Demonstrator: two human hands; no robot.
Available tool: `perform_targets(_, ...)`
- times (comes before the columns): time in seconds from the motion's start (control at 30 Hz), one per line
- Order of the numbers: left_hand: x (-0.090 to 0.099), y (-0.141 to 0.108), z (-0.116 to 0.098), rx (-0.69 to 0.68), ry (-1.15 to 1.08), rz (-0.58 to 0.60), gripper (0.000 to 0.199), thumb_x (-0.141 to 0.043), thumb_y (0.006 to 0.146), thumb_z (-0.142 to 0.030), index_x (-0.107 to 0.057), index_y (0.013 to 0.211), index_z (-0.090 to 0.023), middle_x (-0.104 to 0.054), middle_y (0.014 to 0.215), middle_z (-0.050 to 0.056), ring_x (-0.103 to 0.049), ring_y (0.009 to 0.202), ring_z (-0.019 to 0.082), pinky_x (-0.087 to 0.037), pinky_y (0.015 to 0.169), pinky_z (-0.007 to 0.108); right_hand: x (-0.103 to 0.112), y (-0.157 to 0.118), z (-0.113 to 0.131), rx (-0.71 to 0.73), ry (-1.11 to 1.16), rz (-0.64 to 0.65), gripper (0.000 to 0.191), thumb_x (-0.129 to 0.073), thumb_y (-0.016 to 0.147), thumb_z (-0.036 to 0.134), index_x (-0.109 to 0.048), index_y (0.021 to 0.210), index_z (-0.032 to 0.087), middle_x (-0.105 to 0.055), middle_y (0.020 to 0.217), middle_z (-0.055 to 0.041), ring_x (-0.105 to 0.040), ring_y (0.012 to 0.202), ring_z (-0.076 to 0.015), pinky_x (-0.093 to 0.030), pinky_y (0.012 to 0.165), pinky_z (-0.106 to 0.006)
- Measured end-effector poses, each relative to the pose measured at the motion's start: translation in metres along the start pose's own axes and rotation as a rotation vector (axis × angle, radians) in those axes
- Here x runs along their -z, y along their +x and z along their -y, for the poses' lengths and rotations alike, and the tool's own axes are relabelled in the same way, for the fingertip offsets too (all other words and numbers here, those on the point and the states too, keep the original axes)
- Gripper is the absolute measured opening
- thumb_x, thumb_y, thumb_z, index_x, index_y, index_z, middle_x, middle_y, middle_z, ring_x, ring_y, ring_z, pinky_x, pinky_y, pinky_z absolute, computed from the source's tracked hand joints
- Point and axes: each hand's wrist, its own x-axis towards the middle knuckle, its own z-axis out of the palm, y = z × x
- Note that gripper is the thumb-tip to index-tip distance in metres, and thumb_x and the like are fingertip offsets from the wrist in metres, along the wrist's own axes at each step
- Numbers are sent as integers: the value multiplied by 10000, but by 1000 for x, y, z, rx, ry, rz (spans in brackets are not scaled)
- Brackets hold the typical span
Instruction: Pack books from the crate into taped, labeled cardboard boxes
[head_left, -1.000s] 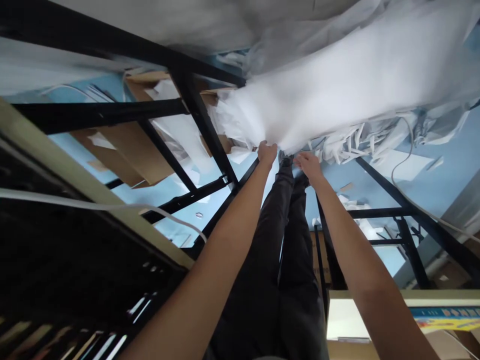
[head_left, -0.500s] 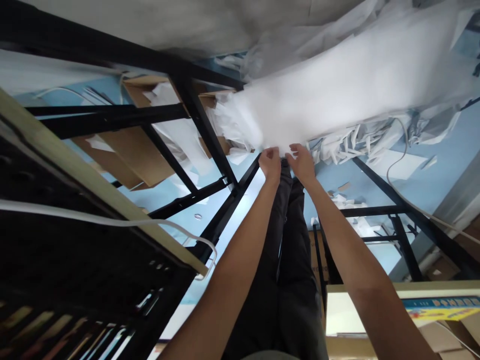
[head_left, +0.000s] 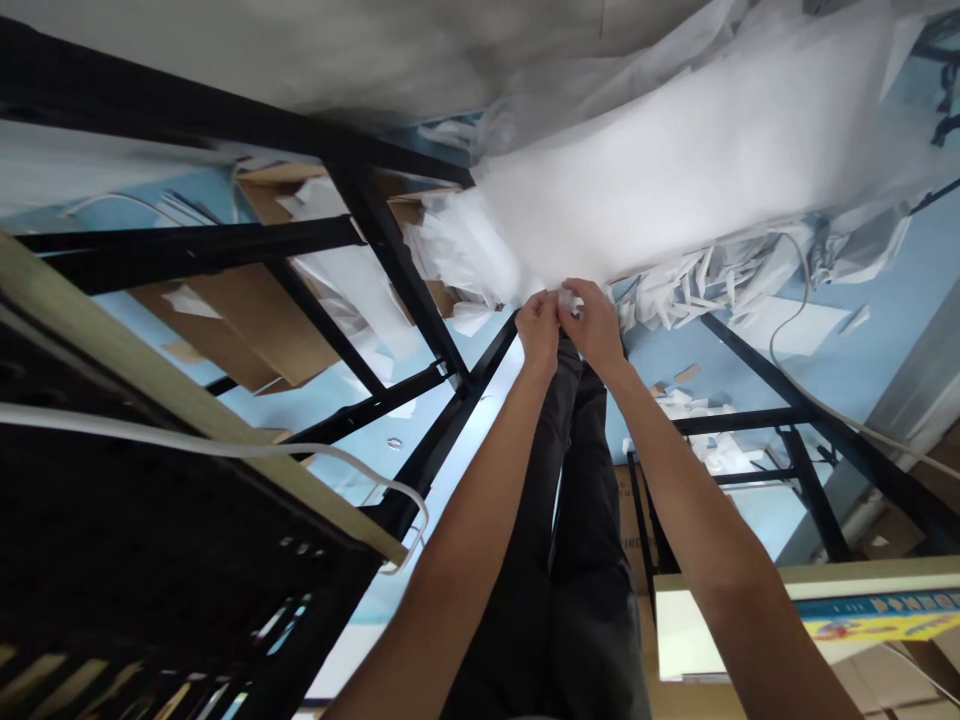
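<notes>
A large, thin white sheet (head_left: 667, 170), slightly see-through, stretches from in front of me to the upper right. My left hand (head_left: 538, 328) pinches at its near lower corner, fingertips pressed together. Right beside it, my right hand (head_left: 592, 322) has thumb and forefinger curled round a crumpled, see-through bit of the same white material. The two hands nearly touch, just above my dark trousers (head_left: 577, 480). Whether the sheet is plastic or paper cannot be made out.
Black metal frame bars (head_left: 405, 260) cross on the left, and another frame (head_left: 810, 470) stands at right. Cardboard boxes (head_left: 262, 320) and white scraps (head_left: 697, 290) lie on the blue floor (head_left: 885, 300). A white cable (head_left: 225, 440) runs along the left board edge.
My right hand has moved in against the left, and its fingers have closed round a crumpled bit of white material. The view has shifted slightly.
</notes>
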Motion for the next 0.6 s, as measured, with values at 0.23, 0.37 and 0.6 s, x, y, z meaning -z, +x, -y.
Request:
perform_targets(0.23,9,-8,-9,44,1,45,217,-740,939,-174,-644,748,-210,-619,710,-40,-632,711,115,-564,750,216,2,0,6,-12,-92,-23,276,-713,1072,325,-737,1339,263,-758,1335,-101,-742,1156,-253,-661,1040,-433)
perform_targets(0.37,13,-7,-12,56,5,58,236,-646,981,-136,-662,758,-214,-659,743,-25,-654,738,128,-591,772,229,3,2,7,-6,-128,-6,213,-601,1148,358,-775,1217,255,-741,1223,-78,-743,1069,-222,-642,1051,-417)
perform_targets(0.6,16,-3,-19,118,-99,-7,243,-746,932,-158,-623,731,-213,-594,690,-40,-596,633,111,-507,633,201,-4,3,13,9,-165,60,294,-752,1013,268,-771,1307,269,-717,1316,-100,-732,1116,-252,-645,1045,-432)
